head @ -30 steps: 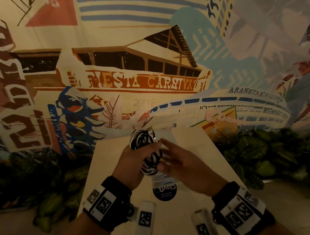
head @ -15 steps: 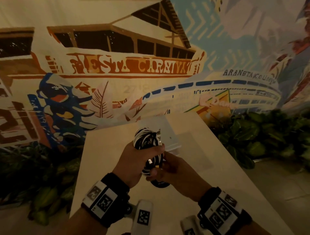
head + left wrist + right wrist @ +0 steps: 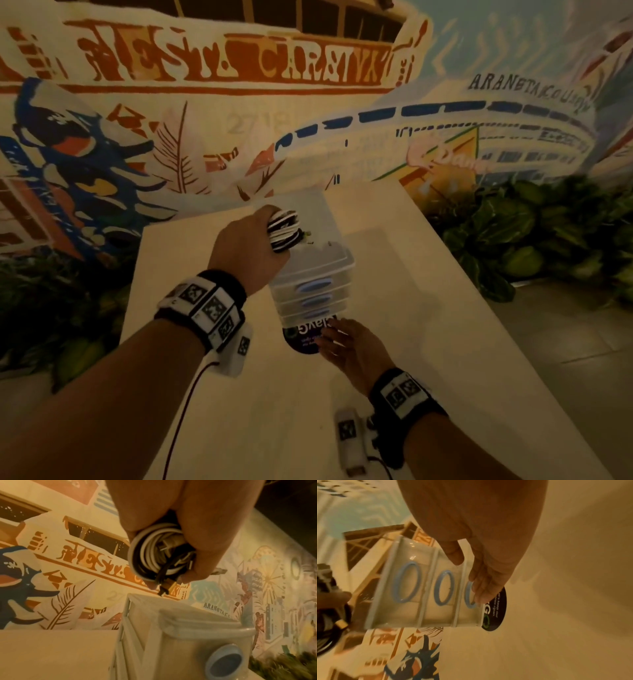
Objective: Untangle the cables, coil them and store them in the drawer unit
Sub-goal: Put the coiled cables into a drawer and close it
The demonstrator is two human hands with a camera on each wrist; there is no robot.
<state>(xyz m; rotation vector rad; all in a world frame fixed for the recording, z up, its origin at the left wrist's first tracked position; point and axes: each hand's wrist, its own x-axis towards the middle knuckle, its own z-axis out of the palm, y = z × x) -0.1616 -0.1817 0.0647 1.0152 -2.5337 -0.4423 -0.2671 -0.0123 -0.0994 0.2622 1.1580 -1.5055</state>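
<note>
With the left hand [image 3: 251,245] clenched around the coiled cables [image 3: 283,230] above the drawer unit [image 3: 313,270], the loose-fingered right hand [image 3: 349,346] at its lowest drawer might drag the light unit forward.

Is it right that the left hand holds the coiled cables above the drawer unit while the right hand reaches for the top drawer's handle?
Not quite. The right hand reaches for the bottom drawer's handle, as the right wrist view shows. The rest holds: the left hand holds the coiled cables above the drawer unit.
</note>
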